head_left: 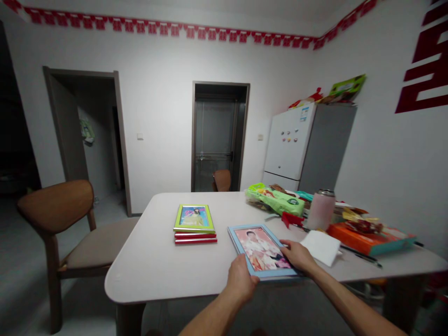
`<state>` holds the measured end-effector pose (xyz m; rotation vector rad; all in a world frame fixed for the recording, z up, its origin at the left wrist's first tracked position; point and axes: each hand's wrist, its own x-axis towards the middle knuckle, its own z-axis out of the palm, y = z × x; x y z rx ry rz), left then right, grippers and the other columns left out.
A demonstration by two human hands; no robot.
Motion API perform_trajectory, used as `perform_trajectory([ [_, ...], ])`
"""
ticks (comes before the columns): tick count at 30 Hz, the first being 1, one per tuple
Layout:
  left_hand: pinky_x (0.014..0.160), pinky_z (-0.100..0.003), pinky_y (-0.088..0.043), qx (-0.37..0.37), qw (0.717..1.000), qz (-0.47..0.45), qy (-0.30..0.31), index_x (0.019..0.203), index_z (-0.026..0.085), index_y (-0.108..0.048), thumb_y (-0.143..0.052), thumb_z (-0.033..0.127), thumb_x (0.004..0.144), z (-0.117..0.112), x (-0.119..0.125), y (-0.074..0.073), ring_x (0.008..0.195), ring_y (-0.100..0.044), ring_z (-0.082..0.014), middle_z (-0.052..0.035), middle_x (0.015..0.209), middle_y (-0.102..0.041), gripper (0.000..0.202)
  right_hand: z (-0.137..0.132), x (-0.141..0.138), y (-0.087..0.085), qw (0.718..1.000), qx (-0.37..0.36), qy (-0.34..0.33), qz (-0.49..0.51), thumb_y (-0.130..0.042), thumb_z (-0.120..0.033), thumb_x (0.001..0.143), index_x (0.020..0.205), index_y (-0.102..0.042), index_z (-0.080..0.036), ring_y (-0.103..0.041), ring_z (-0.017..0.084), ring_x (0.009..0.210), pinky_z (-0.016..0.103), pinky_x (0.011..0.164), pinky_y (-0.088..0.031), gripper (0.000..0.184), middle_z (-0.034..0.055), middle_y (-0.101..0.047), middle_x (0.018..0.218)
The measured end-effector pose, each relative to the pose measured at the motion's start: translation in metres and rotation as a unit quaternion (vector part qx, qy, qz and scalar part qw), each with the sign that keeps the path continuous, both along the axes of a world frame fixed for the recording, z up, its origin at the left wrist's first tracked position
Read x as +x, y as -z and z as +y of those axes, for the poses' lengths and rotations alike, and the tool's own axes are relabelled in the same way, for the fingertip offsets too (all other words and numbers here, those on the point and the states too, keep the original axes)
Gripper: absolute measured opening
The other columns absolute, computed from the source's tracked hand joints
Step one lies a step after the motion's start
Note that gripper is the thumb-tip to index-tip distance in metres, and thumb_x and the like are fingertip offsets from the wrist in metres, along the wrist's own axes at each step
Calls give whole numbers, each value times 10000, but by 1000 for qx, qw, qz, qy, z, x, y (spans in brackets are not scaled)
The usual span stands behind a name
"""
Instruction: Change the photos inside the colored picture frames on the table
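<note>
A light blue picture frame (261, 247) with a photo in it lies at the table's front edge, and another edge shows beneath it. My left hand (241, 277) grips its lower left corner, thumb on the rim. On its right side my right hand (297, 256) is closed, with fingers over the rim. Left of it stands a stack of picture frames: a lime green frame (194, 218) with a photo on top, and red frames (196, 238) underneath. What my fingers do below the blue frame is hidden.
The white table (154, 261) also bears a pink tumbler (321, 210), a folded white cloth or tissue (322, 246), an orange box (371, 237) and green packaging (276, 199). A wooden chair (56, 205) stands at the left; a fridge (290, 140) is behind.
</note>
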<state>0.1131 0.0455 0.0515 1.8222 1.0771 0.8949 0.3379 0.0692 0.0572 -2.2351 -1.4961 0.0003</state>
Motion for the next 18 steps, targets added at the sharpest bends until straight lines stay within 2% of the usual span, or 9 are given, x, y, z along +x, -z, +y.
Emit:
perform_trajectory([
  [4,860,-289,-343,10,1000,18,5,994,171,-543,-636,113,541,0,-9,3,962,-502,-217,-40,1027,-584,466,3,-3,3,999,-34,-21,-33,-426,-195,662,925,-640,-137,-601,221,803,269,697,-415,345,100,-666,864],
  [7,908,-294,-299,-5,999,9,-31,1051,135,-511,-632,145,573,10,-28,7,1046,-449,-228,-80,1098,-547,494,12,-27,0,997,-22,-40,-60,-386,-223,709,1006,-592,-99,-578,246,864,316,753,-395,383,147,-632,949],
  [10,932,-312,-265,-29,995,-23,-98,1094,99,-467,-590,170,650,30,-60,11,1092,-407,-236,-126,1150,-499,466,31,-82,-5,988,11,-129,-79,-350,-256,754,1076,-540,-121,-512,199,993,278,842,-347,398,112,-577,1076],
  [14,877,-326,-329,-69,979,-94,-167,989,136,-514,-562,177,715,60,-102,15,998,-477,-211,-84,1030,-560,281,63,-175,-8,960,42,-260,-94,-398,-274,751,1121,-492,-178,-471,148,1022,225,865,-316,393,49,-548,1123],
  [16,823,-353,-385,-95,968,-143,-183,953,138,-522,-542,220,758,69,-116,16,927,-510,-190,-58,990,-558,212,76,-209,-8,951,54,-288,-103,-458,-243,713,1139,-466,-182,-450,172,1032,254,855,-317,431,62,-520,1147],
  [18,753,-366,-436,-124,951,-207,-192,984,145,-503,-496,277,803,74,-124,17,869,-529,-170,-45,1000,-536,224,84,-230,-8,948,63,-293,-110,-490,-200,681,1131,-464,-166,-441,209,1022,301,835,-319,453,96,-515,1128],
])
